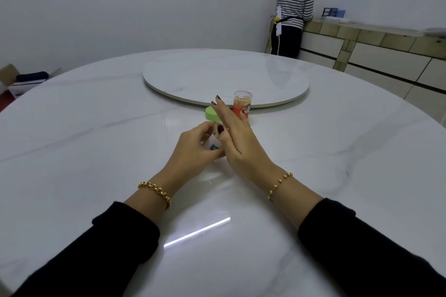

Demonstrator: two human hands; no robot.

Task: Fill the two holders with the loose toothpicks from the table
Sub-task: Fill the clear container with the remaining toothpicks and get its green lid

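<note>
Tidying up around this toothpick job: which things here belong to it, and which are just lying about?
Job: clear holder, gripped by the left hand; right hand beside it; green lid; orange holder holding toothpicks.
Lying about: turntable; cardboard box; sideboard with its clutter.

dining room, round marble table (96, 128) with lazy susan (217, 75), sideboard (374, 50) along the wall

The round white marble-look table (96, 152) is glossy and smooth. The clear plastic cylindrical holder (242, 101) shines; the round green plastic lid (210, 113) looks matt. Gold metal chain bracelets (155, 191) glint.
</note>
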